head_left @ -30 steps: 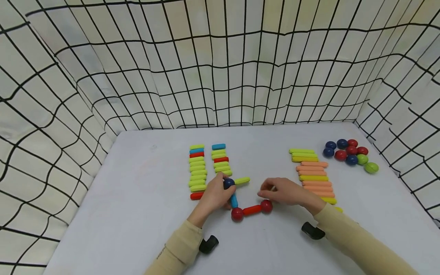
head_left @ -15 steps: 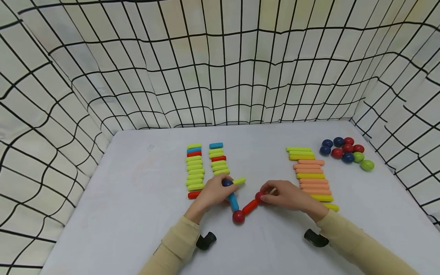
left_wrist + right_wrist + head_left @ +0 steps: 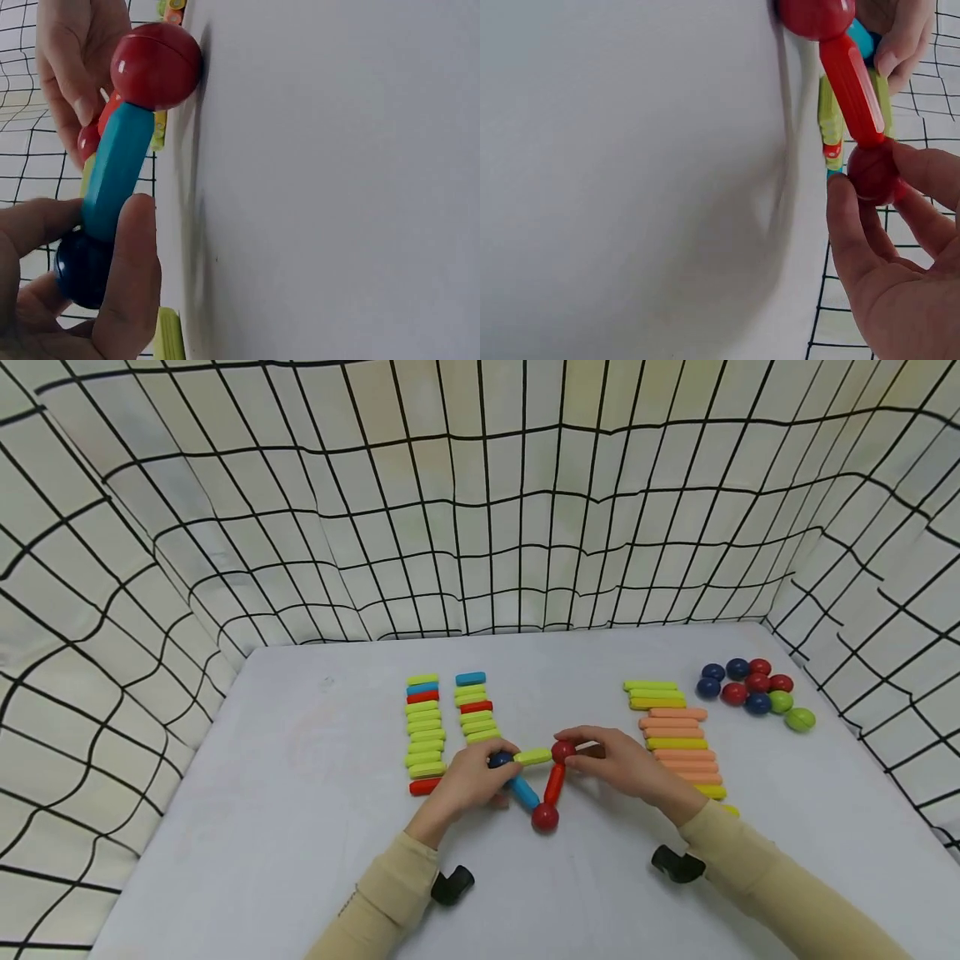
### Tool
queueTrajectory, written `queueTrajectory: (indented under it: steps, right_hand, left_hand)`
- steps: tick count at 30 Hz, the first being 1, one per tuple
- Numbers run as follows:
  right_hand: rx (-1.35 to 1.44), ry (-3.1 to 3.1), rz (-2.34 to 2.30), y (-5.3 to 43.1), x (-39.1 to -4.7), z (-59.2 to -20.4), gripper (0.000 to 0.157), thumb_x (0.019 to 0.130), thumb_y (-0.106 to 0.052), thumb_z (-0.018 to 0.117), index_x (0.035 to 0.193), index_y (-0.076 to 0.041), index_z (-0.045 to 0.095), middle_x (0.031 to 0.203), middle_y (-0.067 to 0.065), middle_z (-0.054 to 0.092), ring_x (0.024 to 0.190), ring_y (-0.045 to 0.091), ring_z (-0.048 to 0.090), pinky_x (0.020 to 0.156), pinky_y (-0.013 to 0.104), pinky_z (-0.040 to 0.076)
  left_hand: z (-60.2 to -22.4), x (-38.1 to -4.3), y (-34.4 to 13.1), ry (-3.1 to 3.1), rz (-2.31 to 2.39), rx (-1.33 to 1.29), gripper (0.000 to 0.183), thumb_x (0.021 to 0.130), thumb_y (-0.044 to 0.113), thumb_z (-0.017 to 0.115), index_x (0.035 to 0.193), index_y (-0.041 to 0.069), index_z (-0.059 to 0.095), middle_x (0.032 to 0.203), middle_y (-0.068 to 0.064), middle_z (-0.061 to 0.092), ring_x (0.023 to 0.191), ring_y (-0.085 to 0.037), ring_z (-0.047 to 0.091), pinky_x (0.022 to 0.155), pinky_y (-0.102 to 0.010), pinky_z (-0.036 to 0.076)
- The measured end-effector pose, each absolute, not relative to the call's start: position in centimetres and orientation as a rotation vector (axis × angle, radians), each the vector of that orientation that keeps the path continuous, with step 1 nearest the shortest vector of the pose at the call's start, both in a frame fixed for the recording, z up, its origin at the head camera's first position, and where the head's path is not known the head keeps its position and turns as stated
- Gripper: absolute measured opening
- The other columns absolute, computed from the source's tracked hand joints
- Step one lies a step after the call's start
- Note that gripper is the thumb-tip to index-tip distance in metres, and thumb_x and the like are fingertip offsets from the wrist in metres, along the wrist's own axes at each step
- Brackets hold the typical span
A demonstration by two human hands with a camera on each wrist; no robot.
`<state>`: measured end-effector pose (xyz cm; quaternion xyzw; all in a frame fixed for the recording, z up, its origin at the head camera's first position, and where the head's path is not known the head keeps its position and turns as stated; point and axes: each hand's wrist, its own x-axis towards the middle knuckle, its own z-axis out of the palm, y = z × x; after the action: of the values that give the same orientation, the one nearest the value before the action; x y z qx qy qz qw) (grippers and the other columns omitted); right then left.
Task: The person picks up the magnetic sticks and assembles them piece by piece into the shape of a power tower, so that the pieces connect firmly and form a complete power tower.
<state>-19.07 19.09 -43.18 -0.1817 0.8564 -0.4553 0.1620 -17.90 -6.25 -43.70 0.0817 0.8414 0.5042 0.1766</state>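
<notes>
My left hand grips a dark blue ball between thumb and fingers. From that ball a blue stick leads to a red ball at the near corner, and a lime green stick reaches toward my right hand. There my right thumb and fingers pinch a second red ball. A red stick joins the two red balls. Together the pieces outline a triangle. Whether the green stick's tip is seated against the right-hand ball I cannot tell.
Two columns of short sticks lie left of centre, mostly lime green. Longer orange and yellow sticks line up on the right. Loose balls in blue, red and green cluster at the far right. Black netting over white cloth encloses the table.
My right hand has taken hold of the red ball at the red stick's end and swung it away from me, up to the green stick's free end. The near red ball has shifted right.
</notes>
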Motion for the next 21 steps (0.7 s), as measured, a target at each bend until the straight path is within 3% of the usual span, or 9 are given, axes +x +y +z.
queueTrajectory:
  steps: [6,8,12,18,21]
  right_hand:
    - [-0.522,2.429,-1.326,19.0,-19.4,-42.8,0.042,0.097,-0.019,0.063,0.136,-0.006,0.055,0.129,0.012,0.059,0.110,0.032,0.062,0.092,0.042,0.053]
    - [-0.501,2.420,-1.332,19.1,-19.4,-42.8,0.042,0.097,-0.019,0.063,0.135,-0.005,0.055,0.127,0.013,0.060,0.109,0.032,0.062,0.092,0.041,0.053]
    - [-0.439,2.429,-1.299,19.2,-19.4,-43.0,0.039,0.096,-0.023,0.064,0.131,-0.007,0.058,0.122,0.011,0.061,0.105,0.028,0.063,0.089,0.039,0.054]
    - [-0.334,2.541,-1.171,19.6,-19.4,-43.4,0.035,0.094,-0.029,0.066,0.122,-0.009,0.062,0.112,0.006,0.064,0.099,0.022,0.061,0.079,0.033,0.054]
    - [-0.281,2.604,-1.139,19.7,-19.2,-43.6,0.035,0.094,-0.028,0.066,0.120,-0.007,0.062,0.108,0.006,0.064,0.097,0.022,0.061,0.079,0.033,0.055]
  left_hand:
    - [-43.8,-18.1,-5.8,2.376,1.466,0.216,0.028,0.097,0.028,0.060,0.120,0.013,0.063,0.089,-0.009,0.061,0.058,-0.022,0.065,0.066,-0.030,0.051]
    - [-44.0,-18.2,-5.6,2.387,1.479,0.212,0.030,0.097,0.028,0.060,0.123,0.013,0.061,0.095,-0.010,0.061,0.062,-0.023,0.065,0.067,-0.031,0.052]
    - [-44.3,-18.5,-5.3,2.472,1.486,0.238,0.040,0.096,0.025,0.062,0.132,0.009,0.057,0.114,-0.012,0.057,0.087,-0.023,0.060,0.071,-0.031,0.055]
    - [-44.0,-18.6,-5.0,2.616,1.429,0.312,0.042,0.093,0.015,0.067,0.131,0.003,0.056,0.119,-0.017,0.054,0.078,-0.021,0.059,0.066,-0.028,0.053]
    - [-43.7,-18.4,-4.8,2.651,1.350,0.376,0.035,0.092,0.012,0.068,0.124,0.002,0.060,0.122,-0.015,0.056,0.081,-0.017,0.060,0.071,-0.027,0.054]
